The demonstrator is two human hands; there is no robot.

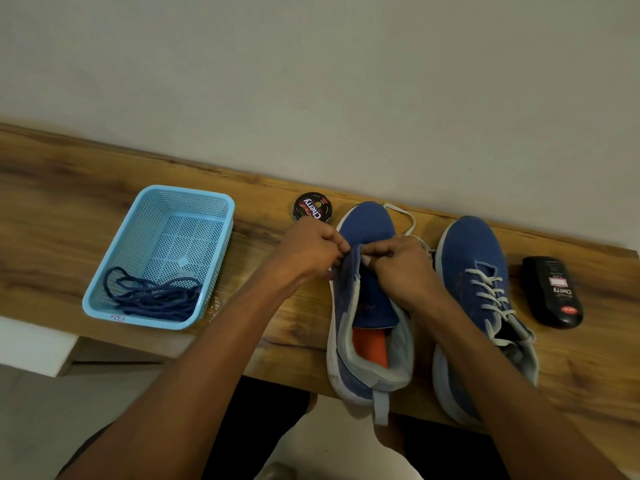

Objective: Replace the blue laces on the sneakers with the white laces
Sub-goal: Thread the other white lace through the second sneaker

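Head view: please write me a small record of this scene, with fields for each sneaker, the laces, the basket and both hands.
left sneaker: blue mesh sneaker, eyelets not yet laced, tongue exposed
right sneaker: blue sneaker already laced with white lace
loose lace: white lace end lying beside the left sneaker's toe
old laces: dark blue laces piled in light blue plastic basket
left hand: pinching at left sneaker's upper edge
right hand: pinching at same spot
surface: wooden bench

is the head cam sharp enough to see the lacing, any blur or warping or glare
Head view: dim, even light with no glare. Wide-angle warp bows the table edge. The forearms are soft near the bottom. The left hand and right hand hide the eyelets of the left shoe. The white lace on the right shoe and the blue laces in the basket read clearly.
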